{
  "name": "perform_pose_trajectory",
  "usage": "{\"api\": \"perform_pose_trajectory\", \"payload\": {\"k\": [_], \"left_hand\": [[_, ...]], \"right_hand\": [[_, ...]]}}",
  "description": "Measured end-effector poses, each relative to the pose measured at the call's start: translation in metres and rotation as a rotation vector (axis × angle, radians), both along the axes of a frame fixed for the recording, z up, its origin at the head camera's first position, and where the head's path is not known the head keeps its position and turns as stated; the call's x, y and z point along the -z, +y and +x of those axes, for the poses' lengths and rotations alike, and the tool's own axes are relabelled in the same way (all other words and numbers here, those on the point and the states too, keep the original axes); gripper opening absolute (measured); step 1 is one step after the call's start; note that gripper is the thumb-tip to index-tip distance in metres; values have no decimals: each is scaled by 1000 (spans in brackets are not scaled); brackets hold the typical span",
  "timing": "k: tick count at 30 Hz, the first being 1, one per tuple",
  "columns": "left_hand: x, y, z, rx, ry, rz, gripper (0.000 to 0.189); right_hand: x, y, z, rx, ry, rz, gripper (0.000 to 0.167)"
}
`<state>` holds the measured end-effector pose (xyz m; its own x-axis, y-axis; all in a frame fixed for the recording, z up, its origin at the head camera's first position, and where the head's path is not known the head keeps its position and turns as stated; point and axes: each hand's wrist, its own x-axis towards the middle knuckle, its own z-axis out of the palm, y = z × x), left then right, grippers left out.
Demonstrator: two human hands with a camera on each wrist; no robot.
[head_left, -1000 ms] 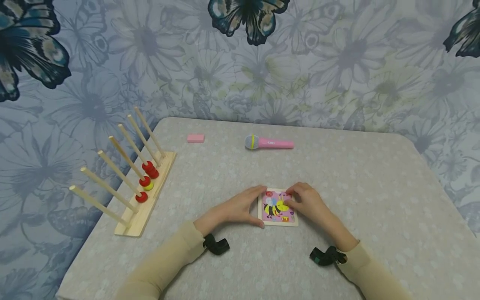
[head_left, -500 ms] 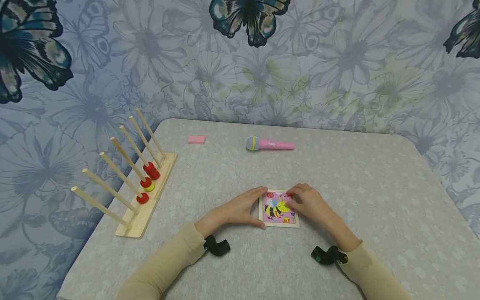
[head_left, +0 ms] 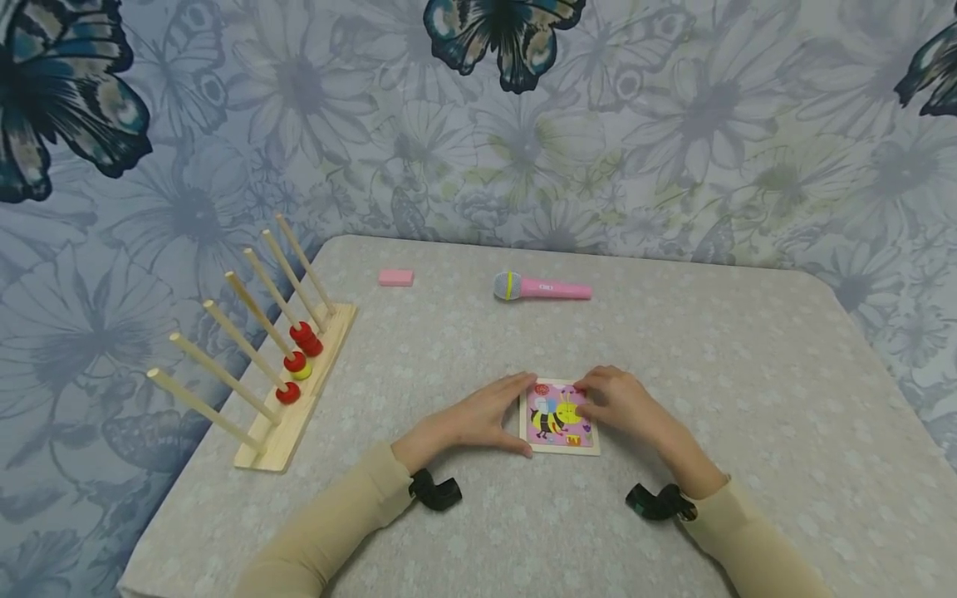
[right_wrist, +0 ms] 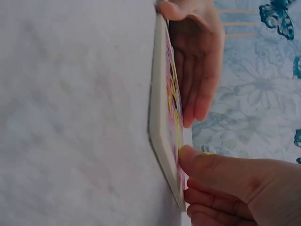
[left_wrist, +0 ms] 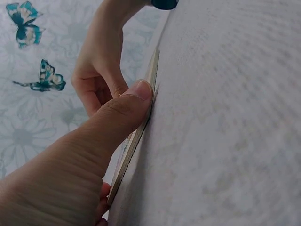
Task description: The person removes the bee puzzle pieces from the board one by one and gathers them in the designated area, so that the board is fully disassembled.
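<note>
A small square bee puzzle (head_left: 549, 423) in a pale wooden frame lies on the table, its picture pink with a yellow-and-black bee. My left hand (head_left: 478, 415) holds its left side, fingertips at the far corner and thumb at the near corner; in the left wrist view the thumb (left_wrist: 134, 101) lies across the frame's edge. My right hand (head_left: 624, 407) is at the right side, thumb and forefinger tips on the upper right part of the picture. From the right wrist view, the thumb (right_wrist: 197, 160) touches the picture's face and the other fingers are curled by the edge.
On the left stands a wooden peg stand (head_left: 280, 453) with several upright pegs, red rings (head_left: 305, 336) and a yellow ring (head_left: 302, 373). A pink toy microphone (head_left: 553, 289) and a pink block (head_left: 395, 277) lie towards the back of the cloth-covered table (head_left: 710, 349), near the wall.
Both hands keep the same hold at the puzzle. The whole head view has shifted slightly, so everything appears a little further right.
</note>
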<state>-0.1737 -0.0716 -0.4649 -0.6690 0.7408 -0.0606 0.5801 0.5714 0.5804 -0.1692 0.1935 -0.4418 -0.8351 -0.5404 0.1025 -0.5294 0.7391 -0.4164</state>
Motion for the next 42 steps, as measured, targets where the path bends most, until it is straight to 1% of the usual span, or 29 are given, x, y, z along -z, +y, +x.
{"api": "perform_pose_trajectory", "payload": {"k": [9, 17, 23, 28, 33, 42], "left_hand": [[1, 1, 0, 12, 11, 16, 107], [2, 1, 0, 13, 24, 8, 108], [2, 1, 0, 18, 24, 4, 107], [2, 1, 0, 15, 25, 4, 108], [2, 0, 0, 10, 19, 4, 108], [1, 0, 0, 15, 33, 17, 108]], "right_hand": [[-1, -2, 6, 31, 3, 19, 33], [-5, -4, 6, 6, -3, 49, 32], [-1, -2, 4, 15, 1, -20, 30], [2, 2, 1, 3, -4, -89, 31], [4, 4, -1, -3, -23, -118, 33], [4, 4, -4, -12, -29, -138, 33]]}}
